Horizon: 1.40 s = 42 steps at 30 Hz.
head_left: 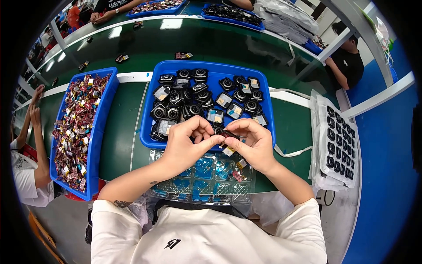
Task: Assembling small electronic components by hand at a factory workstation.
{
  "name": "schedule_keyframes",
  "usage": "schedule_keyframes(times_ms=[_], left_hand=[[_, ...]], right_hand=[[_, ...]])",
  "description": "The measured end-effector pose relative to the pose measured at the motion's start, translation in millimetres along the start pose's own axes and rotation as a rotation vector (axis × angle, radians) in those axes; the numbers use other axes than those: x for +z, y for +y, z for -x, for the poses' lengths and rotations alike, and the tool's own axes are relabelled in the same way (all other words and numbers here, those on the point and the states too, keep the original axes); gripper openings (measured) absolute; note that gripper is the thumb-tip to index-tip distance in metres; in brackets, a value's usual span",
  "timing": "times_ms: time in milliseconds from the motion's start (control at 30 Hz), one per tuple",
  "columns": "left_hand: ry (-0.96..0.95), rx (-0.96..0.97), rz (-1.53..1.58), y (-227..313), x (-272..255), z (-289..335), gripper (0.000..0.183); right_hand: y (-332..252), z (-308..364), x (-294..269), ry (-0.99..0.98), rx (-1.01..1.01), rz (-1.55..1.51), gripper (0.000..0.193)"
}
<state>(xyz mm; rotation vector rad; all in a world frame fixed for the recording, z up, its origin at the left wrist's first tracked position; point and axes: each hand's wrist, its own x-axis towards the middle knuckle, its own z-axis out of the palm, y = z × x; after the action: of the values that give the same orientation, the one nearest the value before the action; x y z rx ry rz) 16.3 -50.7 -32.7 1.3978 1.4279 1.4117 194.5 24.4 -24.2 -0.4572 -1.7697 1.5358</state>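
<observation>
My left hand (187, 141) and my right hand (254, 143) meet above the near edge of a blue bin (213, 65). Their fingertips pinch a small black watch case (218, 130) from both sides, and the fingers hide much of it. A small circuit board with a yellow-and-white battery (228, 151) hangs just under the fingertips; whether it is joined to the case I cannot tell. Several black watch cases (175, 97) lie in the bin, some with round backs up. Below my hands, a clear plastic tray (204, 185) holds pieces of blue film and another circuit board (239, 171).
At the left stands a blue bin of circuit boards (81, 127). White trays of black cases (338, 141) are stacked at the right. Loose boards (183, 56) lie on the green conveyor belt (149, 42) beyond. Other people sit left, right and across.
</observation>
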Motion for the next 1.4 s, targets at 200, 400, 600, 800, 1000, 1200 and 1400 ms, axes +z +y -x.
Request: schedule_keyframes(times_ms=[200,400,600,800,1000,1200,1400], left_hand=[[0.027,0.059,0.106,-8.6,-3.6,3.9,0.017],[-0.060,0.134,0.029,1.8,-1.7,6.6,0.014],[-0.070,0.154,-0.065,5.6,-1.0,6.2,0.013],[-0.033,0.118,-0.047,3.6,-2.3,3.9,0.012],[-0.028,0.001,0.033,-5.1,-4.5,2.7,0.011],[-0.036,-0.019,0.193,-1.4,1.7,-2.1,0.011],[-0.033,0.003,0.187,-5.9,-0.8,2.1,0.018]], right_hand=[[-22.8,-66.2,-27.4,0.064,0.133,0.029,0.016],[22.0,-170.4,-126.1,0.450,0.163,0.327,0.018],[89.2,-180.4,-188.6,0.547,0.432,0.655,0.030],[39.9,-163.5,-149.4,0.512,0.096,0.366,0.028],[-33.0,-43.7,-30.4,-0.161,-0.050,-0.174,0.045],[-35.3,24.9,13.3,-0.387,-0.267,0.307,0.046],[-37.7,52.3,-4.9,-0.405,-0.021,1.120,0.018]])
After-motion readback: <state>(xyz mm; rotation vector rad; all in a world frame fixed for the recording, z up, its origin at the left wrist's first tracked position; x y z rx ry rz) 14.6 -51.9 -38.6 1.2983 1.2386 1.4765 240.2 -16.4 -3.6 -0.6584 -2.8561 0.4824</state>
